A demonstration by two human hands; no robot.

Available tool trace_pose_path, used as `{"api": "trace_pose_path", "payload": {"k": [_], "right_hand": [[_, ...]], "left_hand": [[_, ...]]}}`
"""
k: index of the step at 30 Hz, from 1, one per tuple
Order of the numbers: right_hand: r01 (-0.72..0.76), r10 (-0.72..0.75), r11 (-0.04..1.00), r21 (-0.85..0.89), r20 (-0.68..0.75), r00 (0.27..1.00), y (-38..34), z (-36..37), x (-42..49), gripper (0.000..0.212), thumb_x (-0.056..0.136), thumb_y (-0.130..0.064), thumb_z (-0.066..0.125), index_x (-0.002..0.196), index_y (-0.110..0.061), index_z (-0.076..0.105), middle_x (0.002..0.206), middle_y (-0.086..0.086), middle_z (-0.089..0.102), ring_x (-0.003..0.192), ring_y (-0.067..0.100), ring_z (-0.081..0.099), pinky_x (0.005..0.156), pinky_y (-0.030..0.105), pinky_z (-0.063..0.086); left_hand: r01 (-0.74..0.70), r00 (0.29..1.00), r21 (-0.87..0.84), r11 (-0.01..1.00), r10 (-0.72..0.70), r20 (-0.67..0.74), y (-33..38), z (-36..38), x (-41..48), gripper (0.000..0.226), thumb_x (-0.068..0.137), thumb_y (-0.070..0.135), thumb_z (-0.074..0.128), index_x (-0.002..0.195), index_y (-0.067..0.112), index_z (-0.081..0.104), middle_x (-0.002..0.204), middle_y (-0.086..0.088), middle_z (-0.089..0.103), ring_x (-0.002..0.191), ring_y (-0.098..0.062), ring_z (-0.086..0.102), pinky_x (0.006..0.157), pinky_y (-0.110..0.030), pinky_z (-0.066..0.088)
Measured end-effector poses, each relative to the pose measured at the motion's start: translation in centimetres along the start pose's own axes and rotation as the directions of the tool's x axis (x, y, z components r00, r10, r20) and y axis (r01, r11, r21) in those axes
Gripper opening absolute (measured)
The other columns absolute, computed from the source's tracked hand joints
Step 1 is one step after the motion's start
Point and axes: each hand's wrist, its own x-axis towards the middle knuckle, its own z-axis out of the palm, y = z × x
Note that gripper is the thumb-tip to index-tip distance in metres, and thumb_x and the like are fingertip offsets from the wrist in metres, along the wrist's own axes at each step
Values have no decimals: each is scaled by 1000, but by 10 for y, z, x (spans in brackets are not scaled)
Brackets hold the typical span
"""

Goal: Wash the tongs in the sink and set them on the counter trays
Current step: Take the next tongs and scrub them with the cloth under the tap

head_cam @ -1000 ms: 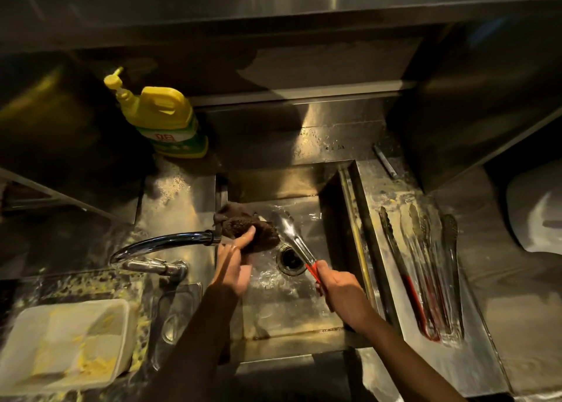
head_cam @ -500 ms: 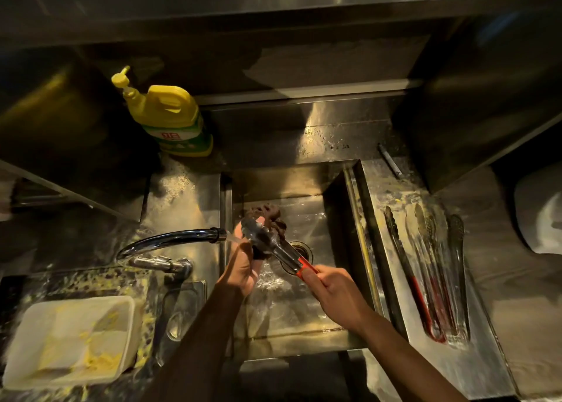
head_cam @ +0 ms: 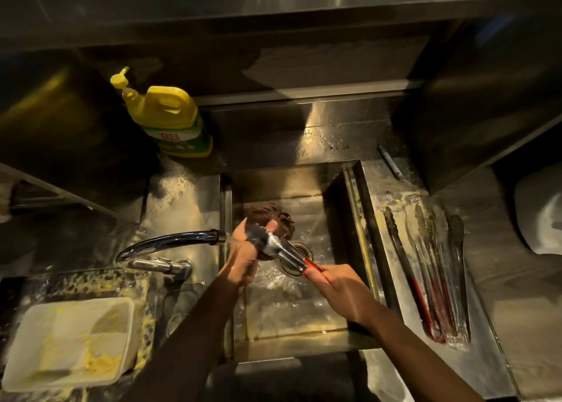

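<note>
Scrubbing is under way. The right hand (head_cam: 343,292) curls its fingers round the grip of the red-handled steel tongs (head_cam: 286,254), held over the steel sink (head_cam: 304,182). Just beyond, the left hand (head_cam: 244,249) clamps a dark brown scouring pad (head_cam: 267,214) about their wet, shiny tips. Next, likely a rinse, then the steel tray (head_cam: 474,356) right of those fingers.

Pretty dim, warm yellowish light from above. Glare on the steel behind the sink (head_cam: 304,328), corners fall into deep shadow, edges bend from the wide lens, slight blur.
</note>
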Motion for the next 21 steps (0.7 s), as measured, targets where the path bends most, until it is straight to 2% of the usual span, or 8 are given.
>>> {"api": "trace_pose_path", "payload": {"k": [3,5,8,11,14,16,19,21], "right_hand": [[92,-80,977,-194,69,994,8,-4,8,15,97,-27,52,110,-20,54,63,-5,56,47,8,51,44,18,40],[108,-89,984,-143,132,987,9,-4,13,30,94,-14,61,116,-22,43,66,-2,58,49,13,54,43,28,50],[84,-85,986,-142,2,996,2,-2,10,22,100,-42,54,111,-23,51,69,3,57,55,15,54,51,28,48],[-248,247,966,77,24,969,-1,-6,11,85,77,-89,35,88,-13,70,65,5,57,53,10,48,54,21,38],[-256,256,967,18,8,967,-3,1,9,83,81,-88,30,82,-15,70,69,11,64,61,16,55,62,29,45],[-225,220,972,-65,-68,973,6,5,9,81,85,-83,18,81,-21,70,74,8,66,64,16,59,67,34,50],[-205,168,916,-344,-134,977,22,6,11,69,97,-62,16,113,-22,70,82,0,60,64,11,50,61,28,39],[-267,235,936,-231,-156,959,21,5,13,60,100,-59,28,89,-18,71,78,0,58,64,14,55,63,36,43]], "left_hand": [[-61,998,-132,989,62,9,-14,-7,-2,12,95,7,56,92,18,62,82,1,70,71,-12,66,55,-25,54],[-95,995,-217,972,94,-15,-17,-9,-4,8,95,14,56,97,18,63,79,3,67,68,-11,61,60,-25,49],[-46,996,-282,958,22,-90,-19,-8,2,7,99,18,54,96,17,60,77,-3,57,65,-16,50,58,-27,39],[-61,989,-240,969,27,-144,-30,-8,5,21,95,7,55,116,2,56,95,-17,59,83,-29,55,73,-36,48],[-58,979,-222,973,11,-204,-40,-9,6,13,99,3,51,111,1,52,101,-15,60,90,-24,59,74,-33,52],[-48,961,-219,975,-14,-276,-37,-8,4,34,89,26,71,110,3,57,104,-11,68,98,-24,66,81,-37,57],[-77,959,-249,965,3,-285,-33,-12,-3,49,84,32,76,126,12,58,122,-11,68,109,-27,67,94,-44,55],[-50,974,-272,961,-13,-224,-37,-14,-5,46,88,26,73,129,11,58,122,-12,69,103,-24,69,80,-35,60]]}}
